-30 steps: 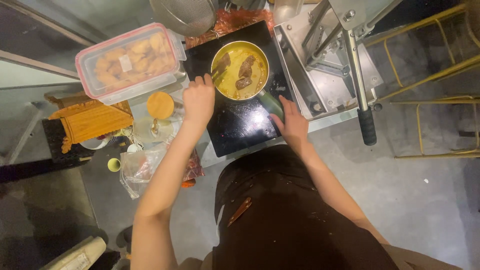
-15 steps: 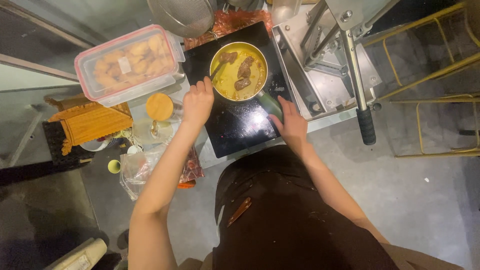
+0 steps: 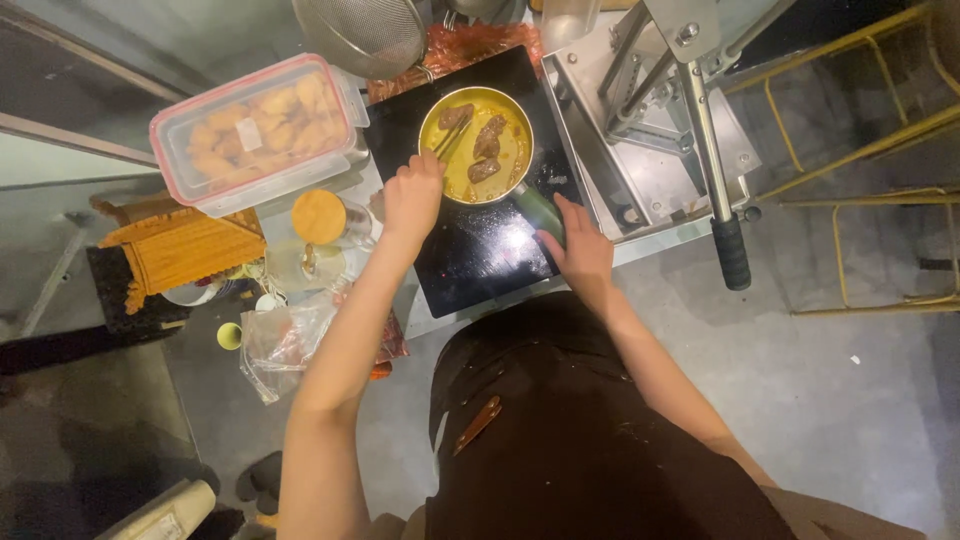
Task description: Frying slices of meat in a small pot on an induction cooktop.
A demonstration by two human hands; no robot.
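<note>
Yellow oil or sauce filling a round metal pan (image 3: 476, 145), three brown chunks of meat (image 3: 487, 143) sitting in it. Pan parked on a black glossy cooktop (image 3: 480, 250), toward its far edge. Left hand (image 3: 413, 197) closed around a pair of chopsticks (image 3: 447, 140), tips reaching over the near rim of the pan toward the meat. Right hand (image 3: 580, 250) wrapped on the pan handle (image 3: 540, 210), dark greenish, sticking out toward the body; fingers curled over its end. Off to the left, clear plastic container (image 3: 255, 130) with a red-trimmed lid, pale pieces of food inside, well apart from the pan. Just beside the cooktop, jar with a round wooden lid (image 3: 319, 216). Wire mesh strainer (image 3: 362, 35) up top, behind the container. Metal press-type machine with a black-gripped lever (image 3: 730, 250) to the right of the cooktop. Dark apron (image 3: 580, 430) below.
</note>
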